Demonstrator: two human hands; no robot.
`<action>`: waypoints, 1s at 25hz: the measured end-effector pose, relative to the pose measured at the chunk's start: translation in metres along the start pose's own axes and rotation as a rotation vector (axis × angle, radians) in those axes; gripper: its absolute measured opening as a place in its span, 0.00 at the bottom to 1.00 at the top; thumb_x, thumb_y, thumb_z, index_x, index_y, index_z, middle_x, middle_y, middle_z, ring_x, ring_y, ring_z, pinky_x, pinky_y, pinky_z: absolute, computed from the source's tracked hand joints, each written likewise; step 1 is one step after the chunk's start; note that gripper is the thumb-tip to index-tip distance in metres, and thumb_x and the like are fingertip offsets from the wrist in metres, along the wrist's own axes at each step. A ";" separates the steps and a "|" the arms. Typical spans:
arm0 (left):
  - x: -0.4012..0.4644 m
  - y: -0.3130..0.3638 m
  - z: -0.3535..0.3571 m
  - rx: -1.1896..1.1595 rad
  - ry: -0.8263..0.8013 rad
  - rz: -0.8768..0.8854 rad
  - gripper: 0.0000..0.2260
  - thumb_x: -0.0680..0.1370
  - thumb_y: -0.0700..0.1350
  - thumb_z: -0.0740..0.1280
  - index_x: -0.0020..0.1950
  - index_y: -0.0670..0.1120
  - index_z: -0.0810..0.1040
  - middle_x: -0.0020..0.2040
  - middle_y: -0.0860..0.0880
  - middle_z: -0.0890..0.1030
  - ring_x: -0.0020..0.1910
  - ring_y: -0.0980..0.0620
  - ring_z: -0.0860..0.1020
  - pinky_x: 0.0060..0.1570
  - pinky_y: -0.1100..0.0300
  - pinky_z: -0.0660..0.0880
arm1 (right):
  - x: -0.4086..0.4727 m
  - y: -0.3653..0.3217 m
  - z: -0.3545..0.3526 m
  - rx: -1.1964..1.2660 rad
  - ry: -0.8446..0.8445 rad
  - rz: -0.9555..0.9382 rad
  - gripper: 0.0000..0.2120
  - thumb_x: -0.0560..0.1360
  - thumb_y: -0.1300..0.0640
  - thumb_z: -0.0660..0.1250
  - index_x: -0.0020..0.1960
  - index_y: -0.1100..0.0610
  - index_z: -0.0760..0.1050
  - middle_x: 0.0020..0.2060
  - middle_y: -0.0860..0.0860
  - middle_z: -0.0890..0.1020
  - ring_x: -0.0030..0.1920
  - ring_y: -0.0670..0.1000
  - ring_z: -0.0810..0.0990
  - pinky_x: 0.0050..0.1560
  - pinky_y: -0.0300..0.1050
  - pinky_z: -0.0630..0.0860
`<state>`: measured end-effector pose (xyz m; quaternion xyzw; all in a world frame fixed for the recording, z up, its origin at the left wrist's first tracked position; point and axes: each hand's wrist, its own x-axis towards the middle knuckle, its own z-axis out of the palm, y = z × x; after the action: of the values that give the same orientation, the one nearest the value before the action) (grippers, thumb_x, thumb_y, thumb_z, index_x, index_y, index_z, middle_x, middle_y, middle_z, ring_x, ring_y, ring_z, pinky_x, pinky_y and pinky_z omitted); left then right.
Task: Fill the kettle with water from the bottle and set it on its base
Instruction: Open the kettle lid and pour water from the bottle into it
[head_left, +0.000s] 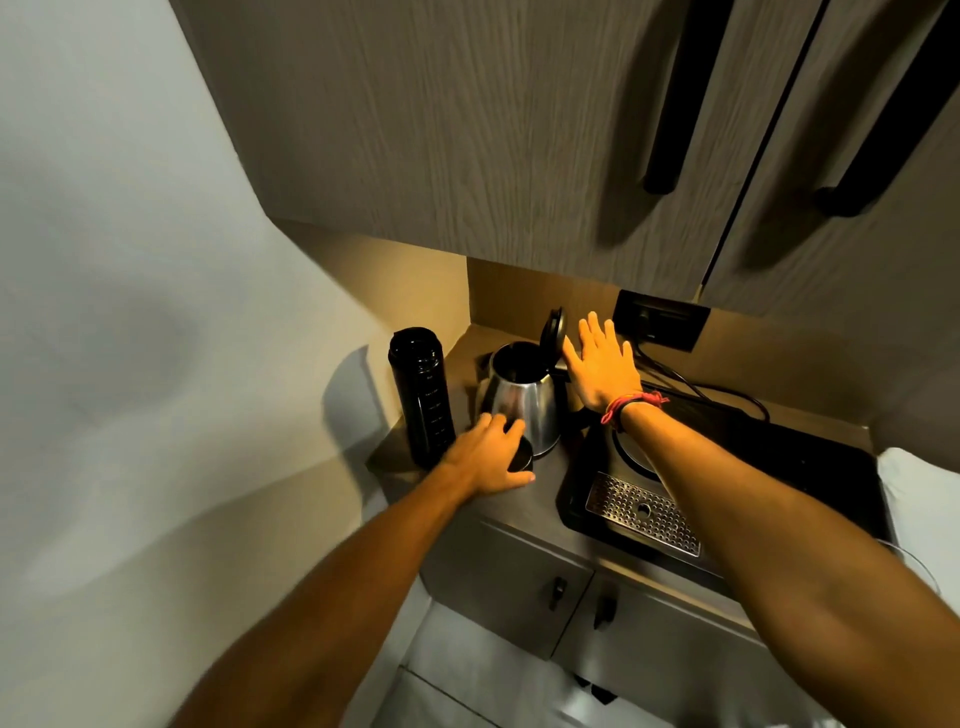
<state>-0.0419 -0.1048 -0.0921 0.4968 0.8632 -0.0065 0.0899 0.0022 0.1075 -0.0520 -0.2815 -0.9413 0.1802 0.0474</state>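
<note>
A tall black bottle (421, 400) stands upright at the counter's left end, its top uncovered. Right of it is the steel kettle (524, 405) on the counter, its black lid (552, 330) flipped up. My left hand (483, 460) lies on the counter in front of the kettle, fingers curled over a small round black cap (522, 460). My right hand (602, 364) hovers flat with fingers spread just right of the raised lid, above the kettle's handle, holding nothing. The round kettle base (631, 454) sits on a black tray (779, 467), partly hidden by my right forearm.
The tray has a perforated metal drip grid (641, 514) at its front. A black wall socket (660, 319) and cable (701, 387) are behind the tray. Wood wall cupboards (467, 130) hang low overhead. Cabinet doors (519, 587) are below the counter, and a wall closes the left.
</note>
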 end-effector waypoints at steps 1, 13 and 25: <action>0.000 0.003 0.015 -0.013 -0.036 -0.039 0.33 0.76 0.61 0.67 0.74 0.43 0.65 0.68 0.39 0.70 0.67 0.39 0.68 0.58 0.45 0.75 | 0.001 0.000 0.000 0.002 -0.002 0.009 0.32 0.81 0.40 0.42 0.80 0.56 0.45 0.80 0.53 0.45 0.80 0.56 0.42 0.77 0.61 0.44; -0.012 0.001 0.016 -0.020 0.377 -0.068 0.32 0.74 0.68 0.64 0.65 0.44 0.70 0.62 0.42 0.70 0.59 0.43 0.72 0.46 0.49 0.80 | 0.008 0.002 0.003 0.020 0.023 -0.040 0.32 0.81 0.41 0.42 0.80 0.56 0.44 0.80 0.54 0.45 0.80 0.56 0.42 0.78 0.60 0.44; -0.025 -0.100 -0.040 -1.023 0.720 -0.377 0.44 0.62 0.54 0.84 0.72 0.49 0.65 0.67 0.48 0.74 0.67 0.47 0.74 0.63 0.54 0.76 | 0.006 0.001 0.003 -0.008 0.092 -0.098 0.32 0.81 0.40 0.42 0.79 0.54 0.40 0.80 0.53 0.43 0.80 0.55 0.41 0.78 0.60 0.43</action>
<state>-0.1217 -0.1732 -0.0564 0.2026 0.8058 0.5562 0.0174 -0.0030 0.1104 -0.0550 -0.2433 -0.9515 0.1607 0.0984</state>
